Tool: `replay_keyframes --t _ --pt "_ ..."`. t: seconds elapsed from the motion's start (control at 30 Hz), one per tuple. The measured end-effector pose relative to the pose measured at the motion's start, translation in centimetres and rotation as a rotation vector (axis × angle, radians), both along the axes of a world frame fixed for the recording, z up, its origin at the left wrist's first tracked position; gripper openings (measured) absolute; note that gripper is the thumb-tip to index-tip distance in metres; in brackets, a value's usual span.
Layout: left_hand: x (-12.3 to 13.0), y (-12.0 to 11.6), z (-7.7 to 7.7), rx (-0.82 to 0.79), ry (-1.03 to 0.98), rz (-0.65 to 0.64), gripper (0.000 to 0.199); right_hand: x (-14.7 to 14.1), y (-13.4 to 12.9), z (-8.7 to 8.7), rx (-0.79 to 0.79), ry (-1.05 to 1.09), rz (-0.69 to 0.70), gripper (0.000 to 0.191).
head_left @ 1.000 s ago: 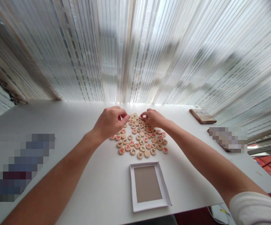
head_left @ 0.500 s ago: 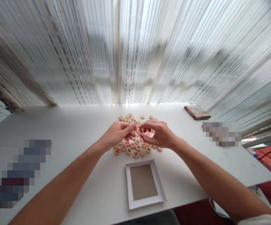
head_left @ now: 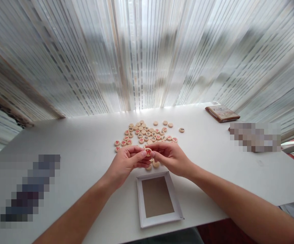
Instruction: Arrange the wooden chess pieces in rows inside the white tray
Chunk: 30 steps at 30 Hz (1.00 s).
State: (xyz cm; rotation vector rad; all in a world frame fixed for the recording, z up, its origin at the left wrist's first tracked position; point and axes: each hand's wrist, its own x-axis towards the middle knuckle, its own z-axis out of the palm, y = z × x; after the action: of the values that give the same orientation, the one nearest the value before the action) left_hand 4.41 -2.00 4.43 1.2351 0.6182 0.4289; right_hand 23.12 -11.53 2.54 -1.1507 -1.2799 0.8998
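A round wooden Chinese chess piece (head_left: 148, 152) with a red character faces me, pinched between both hands. My left hand (head_left: 128, 161) grips its left side with thumb and fingers, its other fingers curled beneath. On the opposite side, my right hand (head_left: 171, 156) is closed on the same piece with thumb and fingertips. Many more Chinese chess pieces (head_left: 147, 134) lie scattered behind the hands, some showing red or black characters, some plain side up. Several lie below or behind the hands, partly hidden.
A shallow white box lid (head_left: 140, 203) with a brown inside lies near the table's front edge. At the back right is a flat brown box (head_left: 222, 113). Blurred-out objects lie left and right on the white table (head_left: 85, 142). Striped curtains (head_left: 141, 61) hang behind it.
My hands have come together and nearer to me, and both now hold the red-lettered piece. More scattered pieces show behind them. The camera view has shifted slightly.
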Motion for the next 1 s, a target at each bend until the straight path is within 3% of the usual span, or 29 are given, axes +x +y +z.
replay_keyframes --t 0.23,0.6,1.0 --pt "-0.3 -1.3 -1.1 -0.144 -0.085 0.076 0.032 -0.9 -0.6 -0.2 -0.143 0.249 -0.052 0.028" --pt "-0.5 -3.2 -0.7 0.175 -0.054 0.082 0.016 -1.4 -1.4 0.3 -0.199 0.355 -0.088 0.024" --pt "-0.4 -2.3 -0.9 -0.088 -0.031 0.098 0.027 -1.3 -1.6 0.3 -0.32 0.459 -0.016 0.031"
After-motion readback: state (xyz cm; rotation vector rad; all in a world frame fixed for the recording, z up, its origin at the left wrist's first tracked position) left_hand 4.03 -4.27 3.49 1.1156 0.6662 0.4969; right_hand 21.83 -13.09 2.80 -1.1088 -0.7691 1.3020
